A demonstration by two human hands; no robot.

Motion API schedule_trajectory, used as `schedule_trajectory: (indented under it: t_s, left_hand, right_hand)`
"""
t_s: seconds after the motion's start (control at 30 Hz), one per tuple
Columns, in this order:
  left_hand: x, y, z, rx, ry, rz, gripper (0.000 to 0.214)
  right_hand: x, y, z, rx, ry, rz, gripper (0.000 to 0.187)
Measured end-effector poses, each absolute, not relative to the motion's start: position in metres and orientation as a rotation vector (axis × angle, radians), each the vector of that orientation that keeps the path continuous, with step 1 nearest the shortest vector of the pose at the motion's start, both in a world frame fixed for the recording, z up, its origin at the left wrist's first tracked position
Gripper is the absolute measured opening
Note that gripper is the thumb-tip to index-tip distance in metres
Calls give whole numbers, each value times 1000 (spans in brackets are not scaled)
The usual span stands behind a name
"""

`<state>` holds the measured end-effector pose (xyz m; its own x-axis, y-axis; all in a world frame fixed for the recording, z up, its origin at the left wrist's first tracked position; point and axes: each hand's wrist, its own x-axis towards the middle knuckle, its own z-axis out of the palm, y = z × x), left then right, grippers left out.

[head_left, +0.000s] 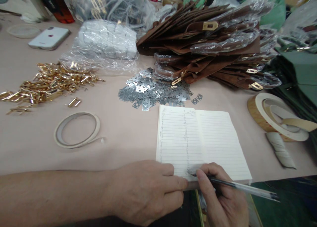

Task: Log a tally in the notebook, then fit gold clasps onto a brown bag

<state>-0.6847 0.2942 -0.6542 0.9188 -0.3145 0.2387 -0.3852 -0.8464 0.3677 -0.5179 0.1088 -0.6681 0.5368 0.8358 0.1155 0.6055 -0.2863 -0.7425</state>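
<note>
Gripping a pen [244, 188] in the right hand [220, 195], tip down on the open notebook [198, 142] at bottom center, and the left hand [145, 192] lies flat, ungrasping, against its lower edge!

Both hands right at the bottom edge of the open notebook [188, 144]
The left hand [146, 192] lies flat on it, and the right hand [223, 197] is curled in a pen grip.
</note>
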Motion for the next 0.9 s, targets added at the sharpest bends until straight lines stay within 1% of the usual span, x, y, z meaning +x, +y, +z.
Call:
schedule_trajectory:
  t_s: [0.33, 0.63, 0.8, 0.9]
  left_hand:
    - [-684, 295, -655, 2653, -510, 236, 9]
    - [-683, 297, -653, 2620, -539, 229, 8]
    - [-683, 298, -650, 2643, -556, 236, 9]
    - [-684, 297, -645, 2642, -603, 239, 12]
  right_hand:
    - [-516, 111, -668, -1988, -1181, 369, 22]
    - [-518, 109, -662, -1916, -1134, 456, 24]
    - [-513, 110, -661, -1861, -1022, 376, 19]
    - [-516, 110, -663, -1858, -882, 326, 23]
